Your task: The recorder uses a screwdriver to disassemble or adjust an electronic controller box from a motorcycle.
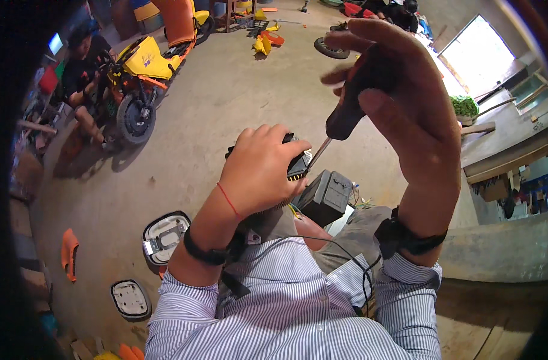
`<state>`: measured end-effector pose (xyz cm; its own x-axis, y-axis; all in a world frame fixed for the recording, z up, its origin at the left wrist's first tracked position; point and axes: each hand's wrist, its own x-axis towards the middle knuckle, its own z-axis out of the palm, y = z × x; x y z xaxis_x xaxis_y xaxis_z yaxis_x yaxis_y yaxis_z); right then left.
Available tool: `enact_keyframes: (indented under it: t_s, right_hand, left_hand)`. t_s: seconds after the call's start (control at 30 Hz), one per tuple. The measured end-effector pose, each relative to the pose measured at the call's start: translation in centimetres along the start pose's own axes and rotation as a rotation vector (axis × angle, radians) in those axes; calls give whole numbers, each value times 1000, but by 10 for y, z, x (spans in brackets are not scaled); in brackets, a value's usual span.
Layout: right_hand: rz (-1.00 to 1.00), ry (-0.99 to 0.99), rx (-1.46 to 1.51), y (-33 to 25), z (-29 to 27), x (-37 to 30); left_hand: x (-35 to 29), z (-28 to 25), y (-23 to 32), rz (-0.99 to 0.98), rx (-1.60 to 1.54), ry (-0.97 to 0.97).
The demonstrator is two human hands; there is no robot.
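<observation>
Over my lap, my left hand (256, 165) grips a black finned box (296, 169), its fingers spread across the top and the thumb along the near side. Yellow marks line one edge of this box, and most of it is hidden under the hand. Raised on the right, my right hand (427, 114) is closed around the dark handle of a screwdriver (346, 114). Its metal shaft slants down to the edge of the box; whether the tip sits in a screw cannot be made out. Coloured wires (295, 210) show below the box.
A black battery-like case (325, 198) stands just right of the box. White-lined covers (166, 237) and an orange panel (70, 255) lie at left. Beyond, a person (85, 78) sits beside a yellow motorbike (145, 66). A wheel (332, 48) and orange-yellow parts (265, 43) lie farther off.
</observation>
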<state>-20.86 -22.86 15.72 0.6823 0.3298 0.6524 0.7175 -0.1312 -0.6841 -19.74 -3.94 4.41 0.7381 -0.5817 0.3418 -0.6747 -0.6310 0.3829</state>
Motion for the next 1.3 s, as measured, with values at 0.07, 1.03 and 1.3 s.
enact_keyframes:
  t_s: [0.07,1.03,1.3]
  right_hand:
    - [131,-33,-137,-3,0,-1]
    - [-91,182,68,25,25,-4]
    - [-31,19,146,22,6,2]
  left_hand:
    - [-3,0,-3,-11,14,-10]
    - [-5,-2,-5,-14,17,31]
    - [-9,-4,-3,-21,7,-12]
